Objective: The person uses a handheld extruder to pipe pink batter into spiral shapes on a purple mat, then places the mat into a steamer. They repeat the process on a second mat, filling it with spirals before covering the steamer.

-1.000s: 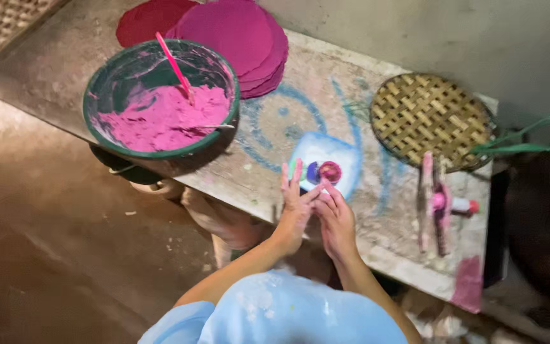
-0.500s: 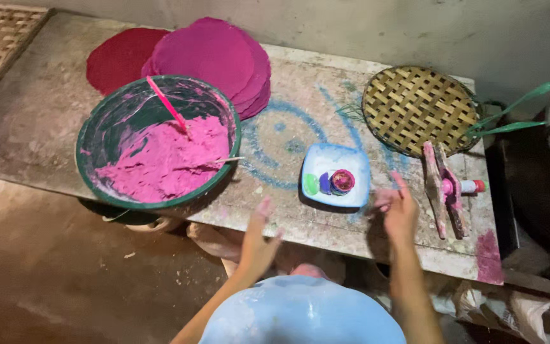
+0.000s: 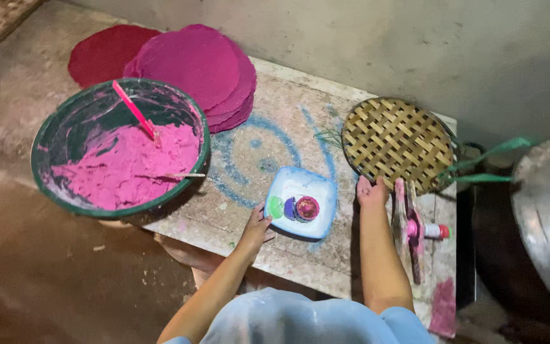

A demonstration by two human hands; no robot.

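Note:
A pale blue square dish sits on the stained bench, holding small green, blue and pink lumps. My left hand rests at the dish's near left corner, fingers touching its edge. My right hand reaches the near rim of a round woven bamboo tray and touches it. Whether the fingers grip the rim is hidden. A green bowl of pink dough stands at the left with a pink stick in it.
Flat round magenta and red discs are stacked at the back left. A pink-smeared wooden tool lies right of my right arm. A large grey metal pot stands at the far right, a green strap beside it. A wall rises behind.
My hands have parted from the dish's middle. The right hand moved right and forward to the woven tray's rim. The left hand returned to the dish's left corner.

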